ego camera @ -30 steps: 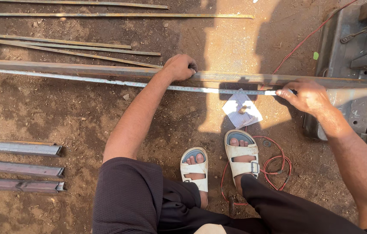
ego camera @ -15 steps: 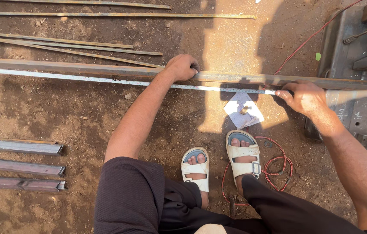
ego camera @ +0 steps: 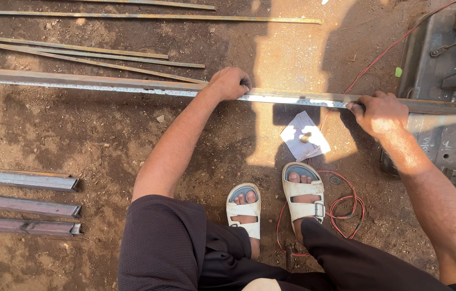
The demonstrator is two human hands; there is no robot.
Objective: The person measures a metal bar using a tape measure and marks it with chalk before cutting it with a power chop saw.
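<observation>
A long grey metal bar (ego camera: 104, 83) runs across the dirt ground from left to right, with a tape measure blade lying along its top edge. My left hand (ego camera: 230, 82) grips the bar and tape near the middle. My right hand (ego camera: 378, 112) grips the bar further right, fingers curled over its near edge, close to a grey steel machine (ego camera: 446, 70) that the bar's right end rests on.
Thin rusty rods (ego camera: 77, 54) lie on the ground beyond the bar. Three short metal sections (ego camera: 23, 205) lie at the left. A folded paper (ego camera: 304, 136) and a red cable (ego camera: 346, 207) lie by my sandalled feet (ego camera: 276, 205).
My right hand has slid slightly along the bar and closed over it; the view has shifted a little. My left hand stays in place.
</observation>
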